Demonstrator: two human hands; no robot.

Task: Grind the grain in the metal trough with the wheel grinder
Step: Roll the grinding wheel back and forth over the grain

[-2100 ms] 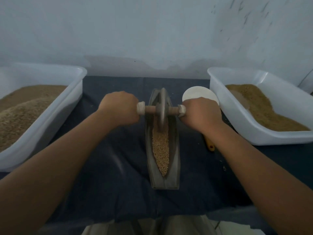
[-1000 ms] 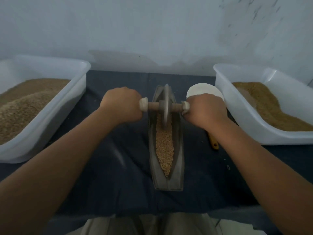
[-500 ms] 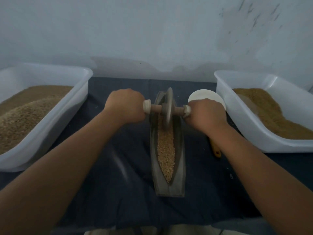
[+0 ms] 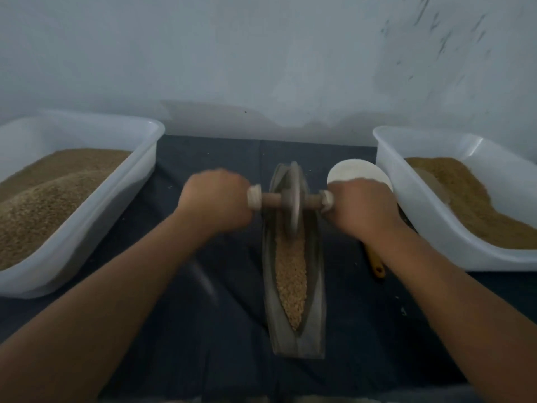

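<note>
Head view — left hand [image 4: 216, 196], right hand [image 4: 363, 205] still grip wheel grinder [image 4: 294, 199] — far end of trough [image 4: 315, 330].

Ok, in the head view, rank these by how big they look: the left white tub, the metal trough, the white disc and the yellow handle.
Largest: left white tub, though cropped at the frame edge.
Then: metal trough.
Then: white disc, partly hidden behind the right hand.
Smallest: yellow handle; only its end shows.
</note>
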